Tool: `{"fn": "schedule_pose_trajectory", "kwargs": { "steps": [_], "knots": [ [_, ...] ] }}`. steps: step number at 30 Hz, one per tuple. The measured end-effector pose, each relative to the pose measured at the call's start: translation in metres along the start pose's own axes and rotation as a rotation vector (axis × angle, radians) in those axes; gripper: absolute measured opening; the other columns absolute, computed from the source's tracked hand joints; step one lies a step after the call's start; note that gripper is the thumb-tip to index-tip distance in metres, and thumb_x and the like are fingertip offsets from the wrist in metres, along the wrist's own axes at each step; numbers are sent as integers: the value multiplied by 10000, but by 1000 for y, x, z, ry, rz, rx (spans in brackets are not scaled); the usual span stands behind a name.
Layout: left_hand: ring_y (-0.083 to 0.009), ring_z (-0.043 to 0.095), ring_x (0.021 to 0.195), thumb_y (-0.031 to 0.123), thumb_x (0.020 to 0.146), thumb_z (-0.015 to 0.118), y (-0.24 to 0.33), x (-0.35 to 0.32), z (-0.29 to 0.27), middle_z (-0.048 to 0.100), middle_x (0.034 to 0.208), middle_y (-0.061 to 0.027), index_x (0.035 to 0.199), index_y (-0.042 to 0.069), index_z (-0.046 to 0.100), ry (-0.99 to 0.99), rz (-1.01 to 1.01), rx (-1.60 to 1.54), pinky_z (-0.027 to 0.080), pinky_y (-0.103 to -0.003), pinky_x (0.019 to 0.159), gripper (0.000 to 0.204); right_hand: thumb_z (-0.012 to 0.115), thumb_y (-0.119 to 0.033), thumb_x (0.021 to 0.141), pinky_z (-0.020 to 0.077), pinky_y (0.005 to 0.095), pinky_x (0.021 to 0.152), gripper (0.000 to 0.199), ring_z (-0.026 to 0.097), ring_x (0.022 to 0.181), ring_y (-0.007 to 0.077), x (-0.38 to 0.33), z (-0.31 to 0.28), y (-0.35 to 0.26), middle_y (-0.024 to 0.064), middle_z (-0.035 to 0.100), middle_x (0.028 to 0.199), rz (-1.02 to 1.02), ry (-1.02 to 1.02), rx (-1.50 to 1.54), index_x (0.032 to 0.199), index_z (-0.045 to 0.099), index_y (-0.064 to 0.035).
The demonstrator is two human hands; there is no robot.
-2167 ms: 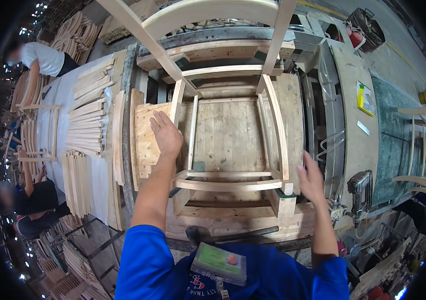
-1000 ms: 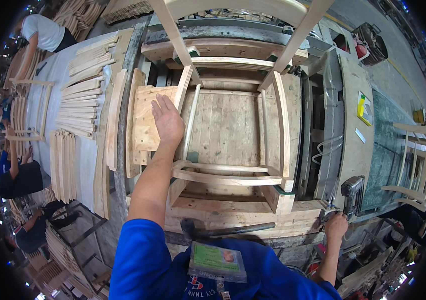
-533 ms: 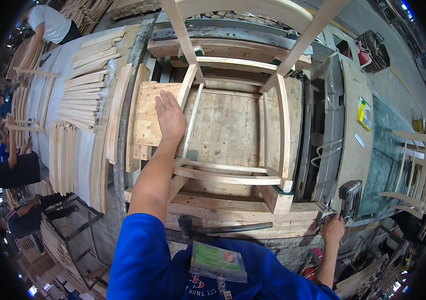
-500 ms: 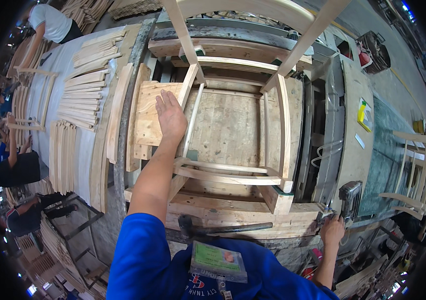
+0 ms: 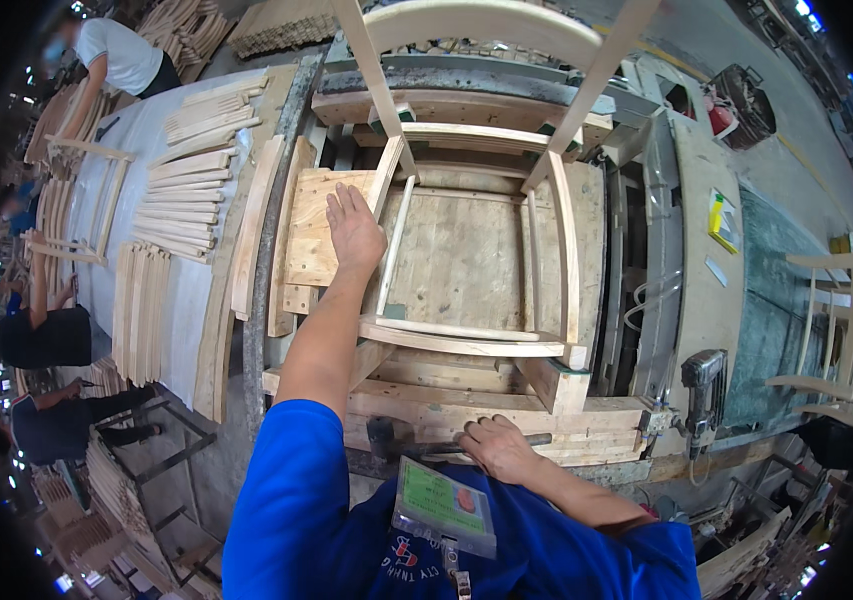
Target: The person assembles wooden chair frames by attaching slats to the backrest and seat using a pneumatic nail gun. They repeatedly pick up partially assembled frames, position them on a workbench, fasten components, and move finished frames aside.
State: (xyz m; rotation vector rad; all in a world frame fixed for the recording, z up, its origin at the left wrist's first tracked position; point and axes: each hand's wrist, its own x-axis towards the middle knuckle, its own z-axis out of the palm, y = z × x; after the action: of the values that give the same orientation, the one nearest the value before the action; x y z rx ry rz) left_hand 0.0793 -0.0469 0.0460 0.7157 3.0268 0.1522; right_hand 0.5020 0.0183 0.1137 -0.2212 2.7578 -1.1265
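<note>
A pale wooden chair frame (image 5: 568, 260) lies in a wooden jig on the bench, its back posts and curved top rail (image 5: 486, 28) pointing away from me. My left hand (image 5: 356, 235) is flat, fingers stretched, on the plywood block (image 5: 311, 225) and against the frame's left rail (image 5: 383, 175). Along the bench's near edge lies a black-headed hammer (image 5: 382, 438) with a dark handle. My right hand (image 5: 499, 450) is over that handle, its fingers curled round it; their undersides are hidden.
A nail gun (image 5: 704, 385) hangs at the bench's right corner. Wooden slats (image 5: 186, 200) cover the left table, where several people work. Another chair frame (image 5: 836, 330) stands at the right on a green surface (image 5: 771, 290). A yellow box (image 5: 723, 220) lies nearby.
My right hand has left the nail gun and moved left to the hammer handle. My left hand stays on the block beside the frame. The view has shifted slightly.
</note>
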Motion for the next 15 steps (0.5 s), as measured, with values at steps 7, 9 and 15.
{"fn": "schedule_pose_trajectory", "kwargs": {
  "steps": [7, 9, 15],
  "knots": [
    [-473, 348, 1465, 325, 914, 711, 18, -67, -23, 394, 1540, -323, 1491, -83, 400, -21, 254, -141, 275, -522, 1227, 771, 644, -331, 1003, 568, 425, 745, 299, 707, 837, 338, -48, -17, -35, 172, 715, 922, 432, -67, 409, 1126, 681, -61],
    [-447, 499, 1350, 382, 975, 615, 38, -116, -21, 568, 1363, -318, 1390, -56, 549, -115, 406, -290, 373, -509, 1154, 607, 596, -335, 1035, 553, 413, 726, 294, 677, 790, 285, -72, -32, -45, 139, 684, 853, 619, 113, 523, 1079, 673, -55],
    [-397, 712, 1043, 504, 1053, 366, 54, -179, -20, 752, 1024, -250, 1231, 22, 712, -506, 290, -191, 509, -503, 976, 619, 495, -351, 1071, 467, 372, 734, 339, 531, 795, 199, -120, -232, -90, 88, 548, 854, 642, 849, -7, 955, 592, -48]
  ]
}}
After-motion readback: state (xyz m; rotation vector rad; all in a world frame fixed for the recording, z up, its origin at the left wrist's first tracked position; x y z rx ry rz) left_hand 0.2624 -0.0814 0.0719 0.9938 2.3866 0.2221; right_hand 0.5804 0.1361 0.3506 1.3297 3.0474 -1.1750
